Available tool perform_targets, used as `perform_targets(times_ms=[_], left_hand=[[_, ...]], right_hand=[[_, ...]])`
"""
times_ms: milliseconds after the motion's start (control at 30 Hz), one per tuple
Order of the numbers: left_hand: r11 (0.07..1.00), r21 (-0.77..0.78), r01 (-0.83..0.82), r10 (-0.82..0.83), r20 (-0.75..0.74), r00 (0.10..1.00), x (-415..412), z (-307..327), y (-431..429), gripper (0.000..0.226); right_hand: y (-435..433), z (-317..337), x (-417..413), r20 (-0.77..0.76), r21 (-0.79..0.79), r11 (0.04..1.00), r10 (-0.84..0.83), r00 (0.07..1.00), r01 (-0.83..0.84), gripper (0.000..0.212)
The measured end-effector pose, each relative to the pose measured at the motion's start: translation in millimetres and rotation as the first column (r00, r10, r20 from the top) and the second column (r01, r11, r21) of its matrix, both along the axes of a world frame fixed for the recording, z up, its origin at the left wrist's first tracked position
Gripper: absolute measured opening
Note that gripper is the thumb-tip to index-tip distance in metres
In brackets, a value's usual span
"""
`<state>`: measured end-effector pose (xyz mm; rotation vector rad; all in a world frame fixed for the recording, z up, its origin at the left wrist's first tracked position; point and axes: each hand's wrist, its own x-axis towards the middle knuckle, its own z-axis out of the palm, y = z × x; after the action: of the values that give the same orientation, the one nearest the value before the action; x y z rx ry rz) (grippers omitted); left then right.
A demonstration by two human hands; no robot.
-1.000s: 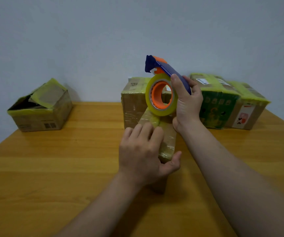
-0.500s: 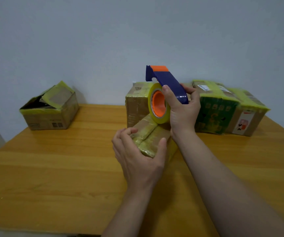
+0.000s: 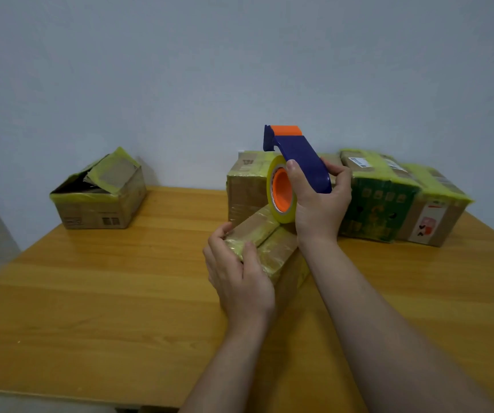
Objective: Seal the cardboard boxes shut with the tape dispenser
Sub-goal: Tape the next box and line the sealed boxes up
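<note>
Box (image 3: 265, 242) lies on the counter (image 3: 106, 293), left hand (image 3: 237, 269) gripping its near end. Right hand (image 3: 318, 204) clasps the dispenser (image 3: 299, 162), roll touching the box's far end.

Your left hand (image 3: 237, 275) held the small box (image 3: 278, 251) on the desk (image 3: 106, 293), the tape dispenser (image 3: 302, 162) on its far end. A second box (image 3: 247, 189) stood behind, a third box (image 3: 376, 207) and fourth box (image 3: 436, 216) to its right, an open box (image 3: 100, 204) far left.

Only bare skin shows of this person, unclothed as far as can be seen. The left hand (image 3: 240, 275) and left forearm (image 3: 228, 362) come in from six o'clock, the right hand (image 3: 320, 210) and right forearm (image 3: 388, 323) from five o'clock. The thumbnails are short and plain.
</note>
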<state>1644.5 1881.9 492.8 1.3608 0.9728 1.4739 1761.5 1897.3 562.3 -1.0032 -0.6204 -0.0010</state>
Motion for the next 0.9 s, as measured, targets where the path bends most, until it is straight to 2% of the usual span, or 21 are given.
perform_targets(times_ms=[100,167,200,233,300,333,367,400,467,533,600,700,733,800,833,900], left_hand=[[0.998,0.025,0.058,-0.059,0.037,0.998,-4.2,2.0,4.4,0.028],[0.989,0.074,0.129,-0.123,-0.085,0.989,-14.8,2.7,11.7,0.027],[0.981,0.121,0.149,-0.121,-0.216,0.969,-20.9,1.7,17.0,0.027],[0.968,0.193,0.159,-0.074,-0.386,0.92,-26.6,0.5,22.0,0.03],[0.922,0.312,0.229,0.046,-0.676,0.736,-36.4,3.1,26.4,0.052],[0.905,0.322,0.278,0.066,-0.752,0.656,-39.1,5.8,25.6,0.068],[0.895,0.315,0.316,0.061,-0.788,0.613,-40.7,8.2,24.0,0.08],[0.89,0.302,0.342,0.038,-0.796,0.604,-41.3,9.8,22.6,0.082],[0.878,0.278,0.389,-0.03,-0.78,0.625,-44.2,13.5,22.1,0.067],[0.856,0.259,0.448,-0.077,-0.792,0.606,-52.2,18.0,28.3,0.057],[0.816,0.235,0.529,-0.109,-0.834,0.54,-65.3,23.4,42.7,0.057],[0.749,0.131,0.649,-0.174,-0.907,0.383,-86.6,39.2,70.4,0.053],[0.752,0.109,0.651,-0.159,-0.927,0.339,-91.1,45.6,78.3,0.049],[0.79,0.181,0.586,0.009,-0.959,0.283,-93.1,56.3,84.6,0.041],[0.797,0.261,0.545,0.109,-0.949,0.295,-90.7,59.4,79.9,0.048],[0.793,0.369,0.485,0.13,-0.88,0.457,-81.0,58.9,57.5,0.046]], right_hand=[[-0.8,-2.9,0.1,-0.006,0.007,1.0,-0.018,1.0,0.018,0.06],[-1.7,-5.0,-1.0,-0.002,0.016,1.0,-0.015,1.0,0.015,0.059],[-2.1,-5.8,-1.5,0.002,0.016,1.0,-0.014,1.0,0.014,0.058],[-2.4,-6.6,-1.8,0.004,0.017,1.0,-0.012,1.0,0.012,0.059],[-3.3,-7.4,-0.8,0.002,0.022,1.0,-0.007,1.0,0.007,0.062],[-4.1,-7.3,-0.4,0.006,0.021,1.0,-0.007,1.0,0.007,0.062],[-5.1,-6.9,-0.3,0.012,0.018,1.0,-0.005,1.0,0.005,0.062],[-6.5,-6.7,-0.5,0.017,0.014,1.0,0.003,1.0,-0.004,0.061],[-10.8,-6.1,-1.3,0.015,0.0,0.999,0.047,0.999,-0.047,0.059],[-18.9,-1.7,0.2,-0.012,-0.014,0.996,0.086,0.996,-0.086,0.057],[-30.2,6.4,6.4,-0.055,0.011,0.996,0.094,0.994,-0.093,0.057],[-50.3,16.3,20.5,-0.087,0.056,0.995,0.085,0.993,-0.081,0.055],[-57.0,18.5,24.0,-0.08,0.058,0.995,0.082,0.993,-0.078,0.056],[-68.3,21.9,27.6,-0.05,0.058,0.995,0.081,0.995,-0.078,0.06],[-72.9,23.0,28.2,-0.037,0.06,0.995,0.082,0.996,-0.08,0.061],[-79.9,23.9,27.9,-0.025,0.064,0.994,0.089,0.996,-0.087,0.058]])
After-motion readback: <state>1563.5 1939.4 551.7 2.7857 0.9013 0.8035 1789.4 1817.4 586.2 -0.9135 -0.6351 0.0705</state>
